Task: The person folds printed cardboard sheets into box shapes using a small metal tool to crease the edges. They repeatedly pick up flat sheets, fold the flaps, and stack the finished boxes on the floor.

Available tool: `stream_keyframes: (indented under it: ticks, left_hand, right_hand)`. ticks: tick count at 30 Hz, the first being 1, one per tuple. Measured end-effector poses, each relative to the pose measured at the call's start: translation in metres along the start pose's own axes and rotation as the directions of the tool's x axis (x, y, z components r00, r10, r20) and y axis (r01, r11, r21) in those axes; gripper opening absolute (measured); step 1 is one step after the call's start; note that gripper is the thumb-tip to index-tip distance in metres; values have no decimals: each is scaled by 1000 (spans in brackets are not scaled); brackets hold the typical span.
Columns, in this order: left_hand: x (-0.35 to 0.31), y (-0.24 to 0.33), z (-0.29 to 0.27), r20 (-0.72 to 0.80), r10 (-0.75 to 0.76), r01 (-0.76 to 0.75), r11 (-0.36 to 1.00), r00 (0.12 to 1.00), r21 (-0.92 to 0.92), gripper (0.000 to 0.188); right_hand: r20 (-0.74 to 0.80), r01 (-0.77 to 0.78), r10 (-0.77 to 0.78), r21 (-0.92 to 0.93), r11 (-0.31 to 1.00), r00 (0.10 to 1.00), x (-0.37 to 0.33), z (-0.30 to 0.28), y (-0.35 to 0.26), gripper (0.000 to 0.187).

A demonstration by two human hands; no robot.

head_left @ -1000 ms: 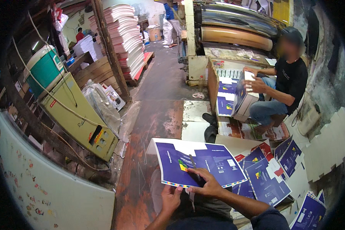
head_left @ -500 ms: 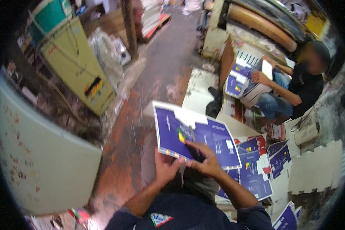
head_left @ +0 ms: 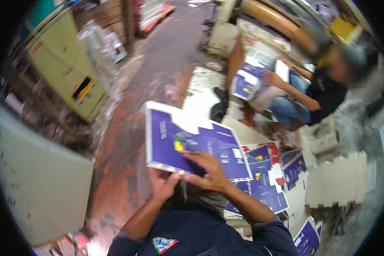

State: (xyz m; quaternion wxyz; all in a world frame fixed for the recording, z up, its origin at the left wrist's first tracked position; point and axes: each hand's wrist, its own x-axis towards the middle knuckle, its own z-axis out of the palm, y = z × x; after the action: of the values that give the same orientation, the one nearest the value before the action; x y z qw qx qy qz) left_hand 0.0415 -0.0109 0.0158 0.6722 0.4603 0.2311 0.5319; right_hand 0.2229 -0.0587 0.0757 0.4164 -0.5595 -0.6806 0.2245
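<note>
A printed cardboard sheet [head_left: 205,143], purple with white borders and a small yellow-green picture, is held tilted in front of my body. A strip of colour patches runs along its near edge. My left hand [head_left: 162,184] grips that edge, thumb on top and fingers hidden underneath. Over the face of the sheet bend the fingers of my right hand [head_left: 211,171], its thumb at the near edge. Whether one sheet or a thin stack is held, I cannot tell. More purple printed sheets [head_left: 264,187] lie to the right of my right forearm.
At the right a seated person [head_left: 324,91] handles cardboard beside a pile of purple sheets [head_left: 246,81]. Pale notched cardboard [head_left: 336,179] lies nearer. On the left stand a yellow-green cabinet [head_left: 68,64] and a large pale panel [head_left: 42,179]. Brown-grey floor [head_left: 128,128] runs between.
The view has swung so that the surroundings sit further left. My right fingers remain over the sheet, and the sheet stays in my hands. A second head now shows behind the seated person.
</note>
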Motion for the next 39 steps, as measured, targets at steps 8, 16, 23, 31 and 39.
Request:
stream_keyframes:
  ticks: [8,16,23,31,39]
  left_hand:
    - [-2,-5,-6,-196,-91,124,979,976,162,82]
    - [-17,-8,-19,-199,-122,161,969,972,189,98]
    - [-21,-4,-12,-216,-167,195,974,962,113,95]
    - [-26,-1,-14,-202,-131,159,979,971,128,92]
    - [-21,2,-13,-149,-137,155,981,979,116,96]
  right_hand:
    - [35,63,-60,-76,995,998,3,0,-5,47]
    - [101,72,-72,13,997,992,1,-5,0,49]
    - [118,89,-97,73,993,988,3,-7,9,46]
    - [105,179,-191,116,977,976,4,-9,15,64]
    - [182,125,-156,167,978,971,6,-16,15,67]
